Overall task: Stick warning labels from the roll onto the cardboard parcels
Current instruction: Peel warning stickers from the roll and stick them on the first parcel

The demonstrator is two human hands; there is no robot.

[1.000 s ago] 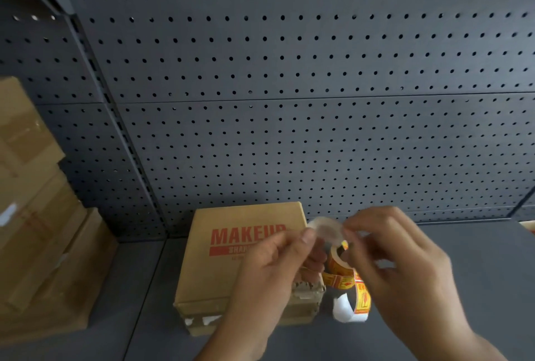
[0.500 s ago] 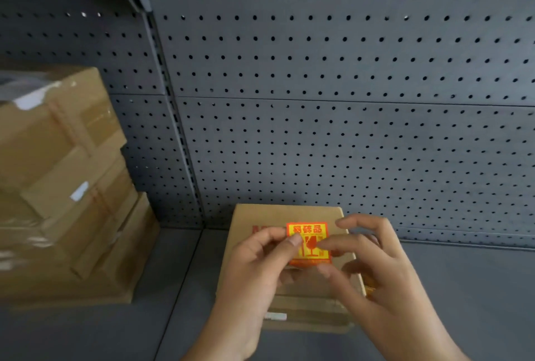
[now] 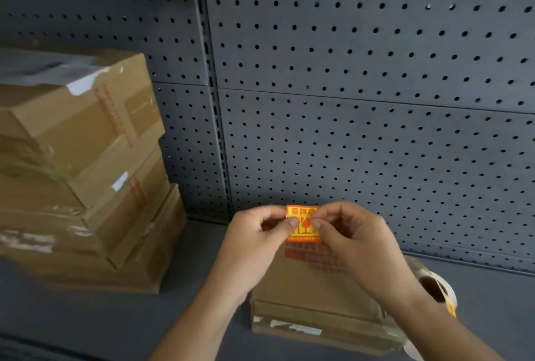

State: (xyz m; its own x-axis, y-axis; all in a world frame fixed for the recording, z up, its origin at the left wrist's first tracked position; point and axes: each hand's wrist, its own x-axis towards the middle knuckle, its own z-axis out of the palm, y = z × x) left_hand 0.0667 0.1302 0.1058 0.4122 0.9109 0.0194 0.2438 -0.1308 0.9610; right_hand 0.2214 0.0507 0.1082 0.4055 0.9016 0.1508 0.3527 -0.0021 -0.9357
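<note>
I see both hands close together over the small cardboard parcel [image 3: 304, 282], each clamped on the same warning label [image 3: 303, 229]. The left hand [image 3: 252, 239] pinches the label's left edge between thumb and curled forefinger, and the right hand [image 3: 359, 245] pinches its right edge the same way, so the two thumbs nearly meet across its face. The label is a small glossy square, orange-red with yellow print and a broken-glass symbol, and it is held flat towards me above the far end of the parcel's top. I cannot tell whether it touches the cardboard.

The parcel is a low, flat box of plain brown corrugated board lying on the matte dark grey shelf [image 3: 101, 317]. There is blurred red printing on its lid just below the label, and torn white scraps of old tape run along its near side.

The label roll [image 3: 435, 288] sits just beside the parcel's right edge, partly hidden behind the right wrist. It is a ring with a brown card core, a white rim and a glimpse of yellow.

At the left stands a stack of larger brown cartons [image 3: 81, 158], bound in shiny clear tape with white paper remnants, their corners not squared up with one another. Behind everything is a grey metal pegboard panel [image 3: 362, 100] dotted with even round holes, and a slotted upright [image 3: 214, 129] divides it.
</note>
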